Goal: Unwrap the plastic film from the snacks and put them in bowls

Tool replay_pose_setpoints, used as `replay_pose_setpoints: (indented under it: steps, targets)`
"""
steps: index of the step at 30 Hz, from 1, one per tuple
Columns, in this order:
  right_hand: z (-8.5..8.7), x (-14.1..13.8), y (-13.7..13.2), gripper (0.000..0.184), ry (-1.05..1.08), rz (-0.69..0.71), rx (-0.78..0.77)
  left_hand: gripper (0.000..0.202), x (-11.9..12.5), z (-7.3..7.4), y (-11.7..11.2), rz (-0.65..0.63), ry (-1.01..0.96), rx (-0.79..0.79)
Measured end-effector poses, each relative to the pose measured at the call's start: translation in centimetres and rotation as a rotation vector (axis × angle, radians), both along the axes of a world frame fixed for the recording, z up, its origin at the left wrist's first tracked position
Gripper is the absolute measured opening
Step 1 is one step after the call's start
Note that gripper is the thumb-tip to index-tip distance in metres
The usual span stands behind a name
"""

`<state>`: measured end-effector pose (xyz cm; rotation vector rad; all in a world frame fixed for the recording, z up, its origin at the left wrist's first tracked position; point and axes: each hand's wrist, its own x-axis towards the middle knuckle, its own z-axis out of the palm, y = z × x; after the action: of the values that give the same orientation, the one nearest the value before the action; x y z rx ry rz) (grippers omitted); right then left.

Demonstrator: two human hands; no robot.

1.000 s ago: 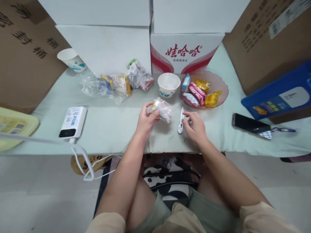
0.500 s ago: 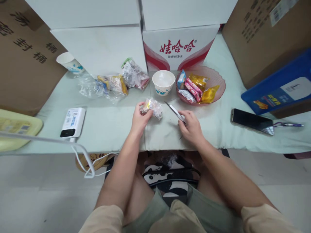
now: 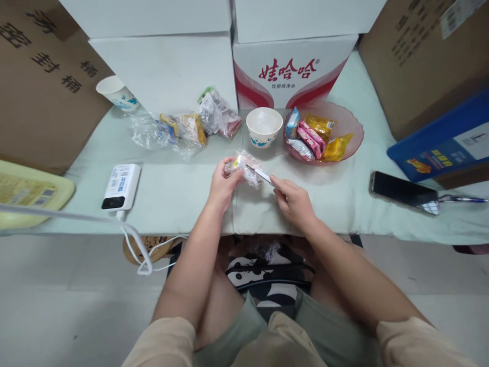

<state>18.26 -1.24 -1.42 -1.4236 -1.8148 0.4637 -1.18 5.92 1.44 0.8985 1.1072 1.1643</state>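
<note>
Between the thumb and fingers of my left hand is a small package in crinkled clear plastic, with a yellow patch showing. My right hand is closed around a slim knife with a white body and a dark, pointed tip. The tip lies over the top of the plastic package; whether it pierces the wrap is too small to tell. Just behind the package stands a white paper cup with a blue-green print. To its right, a pink glass bowl holds several wrapped snacks.
Crumpled clear wrappers lie at the back left, near a tipped paper cup. A white power bank with a cable is on the left. On the right lies a phone. White cartons stand along the back.
My right hand has moved left, bringing the knife tip from beside the package to over it. My left hand still holds the package. The camera view has shifted slightly.
</note>
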Motion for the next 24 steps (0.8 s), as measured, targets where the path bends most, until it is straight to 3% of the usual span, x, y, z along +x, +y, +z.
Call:
replay_pose_setpoints:
  steps: [5,8,10,13,16,19,21,24]
  targets:
    - [0.0,1.3,-0.4,0.043,-0.030,0.002,-0.042,0.054,-1.4,0.2,0.5,0.128,-0.098,-0.053]
    - [-0.1,2.6,-0.2,0.042,-0.051,-0.092,-0.021,0.051,-2.0,0.4,0.7,0.160,-0.099,-0.054]
    - [-0.4,3.3,0.1,0.047,-0.098,-0.172,-0.006,0.050,-2.0,0.4,0.5,0.121,-0.029,-0.053]
    - [-0.7,3.6,0.4,0.054,-0.195,-0.220,-0.008,0.049,-1.1,0.3,-0.2,-0.047,0.150,-0.049]
    - [-0.7,3.2,0.4,0.053,-0.261,-0.232,0.020,0.043,-0.1,-0.1,-0.8,-0.195,0.386,0.065]
    - [-0.3,2.6,0.2,0.049,-0.234,-0.206,0.043,0.039,-0.1,-0.3,-1.1,-0.116,0.625,0.282]
    - [-0.2,2.4,0.1,0.047,-0.200,-0.184,0.041,0.039,-0.4,-0.2,-1.1,-0.090,0.679,0.393]
    - [-0.1,2.2,0.0,0.043,-0.172,-0.156,0.036,0.033,-0.9,-0.1,-1.0,-0.209,0.674,0.464]
